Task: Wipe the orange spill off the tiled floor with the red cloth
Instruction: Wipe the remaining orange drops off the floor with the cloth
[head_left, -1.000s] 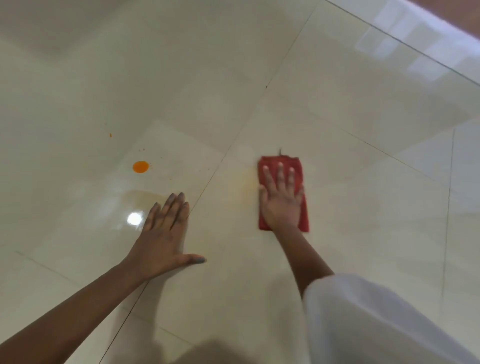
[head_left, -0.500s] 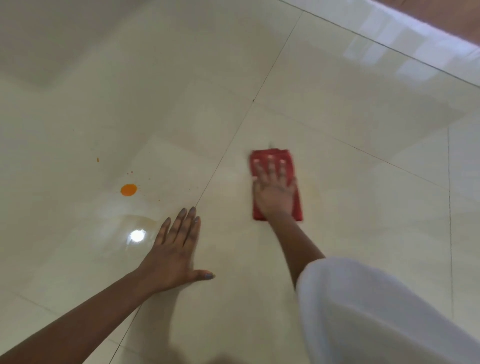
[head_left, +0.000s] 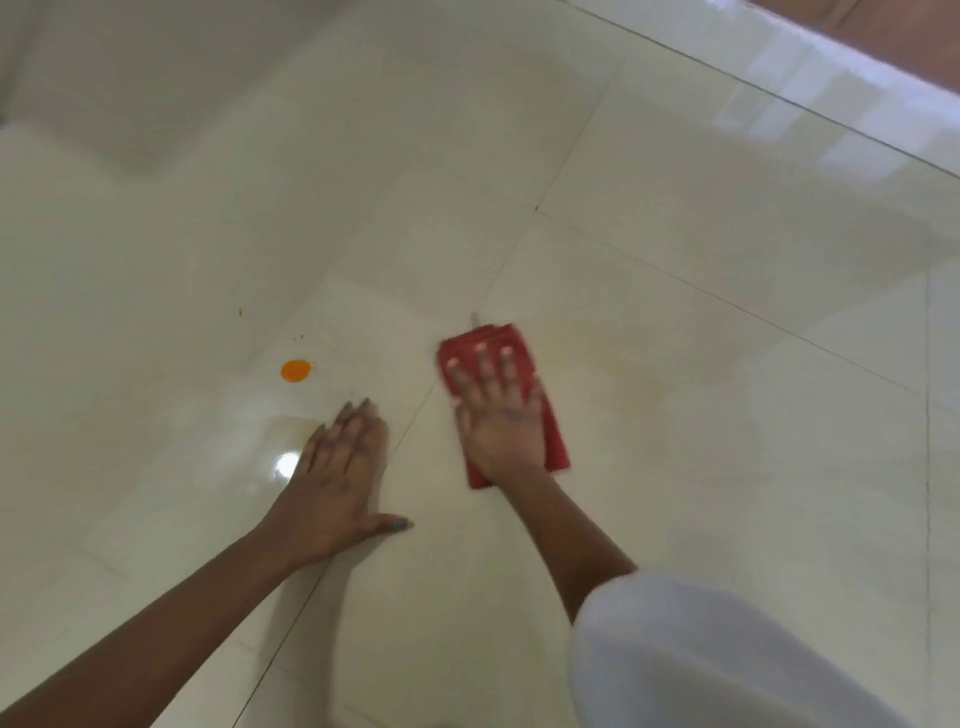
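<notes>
A folded red cloth (head_left: 553, 439) lies flat on the glossy cream tiled floor (head_left: 675, 322). My right hand (head_left: 496, 415) presses down on it, palm flat and fingers spread. A round orange spill (head_left: 296, 371) sits on the tile to the left of the cloth, with tiny orange specks (head_left: 240, 312) farther back. A faint yellowish smear (head_left: 618, 369) shows on the tile right of the cloth. My left hand (head_left: 343, 473) rests flat on the floor just below the orange spot, holding nothing.
A white-clothed knee (head_left: 717, 654) fills the lower right. A bright lamp reflection (head_left: 287, 463) glints beside my left hand. Grout lines (head_left: 410, 426) cross the floor, and a raised tiled edge (head_left: 831, 88) runs along the top right.
My right hand has slid the red cloth to the left, toward the grout line and my left hand. The left hand stays planted on the floor.
</notes>
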